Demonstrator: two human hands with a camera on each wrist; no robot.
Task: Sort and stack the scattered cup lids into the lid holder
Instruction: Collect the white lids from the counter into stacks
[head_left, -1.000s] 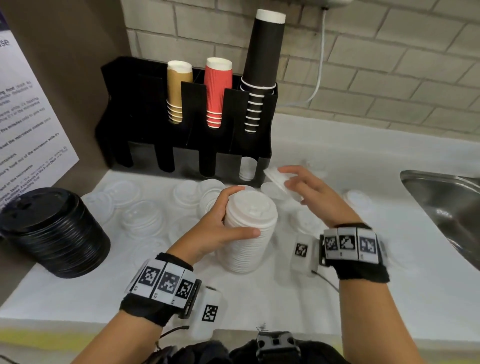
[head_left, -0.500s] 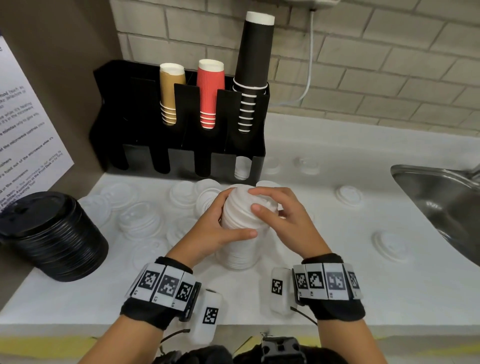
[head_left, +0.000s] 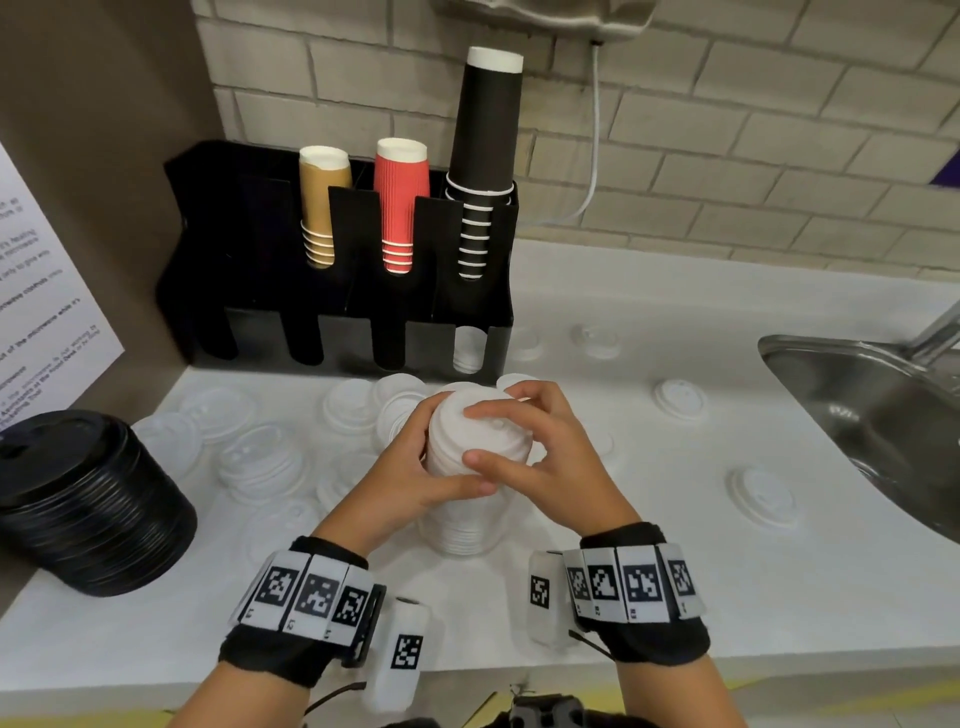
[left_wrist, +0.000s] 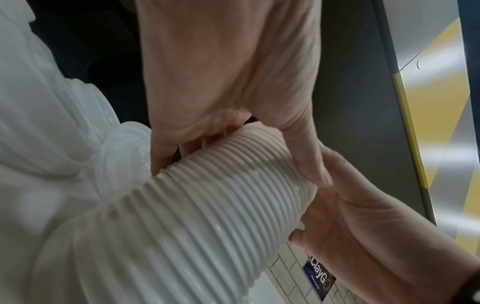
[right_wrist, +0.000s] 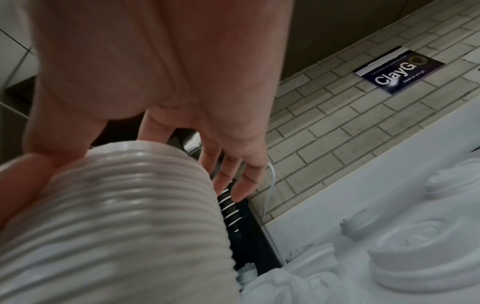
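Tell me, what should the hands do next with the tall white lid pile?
Probably press the top lid down. The right hand rests on the tall stack of white plastic lids, the left hand grips its side.

evenly and brightly lit from overhead, soft shadows below hands; wide-angle bending at edges; wrist views blurred close up, dimmer, faintly glary.
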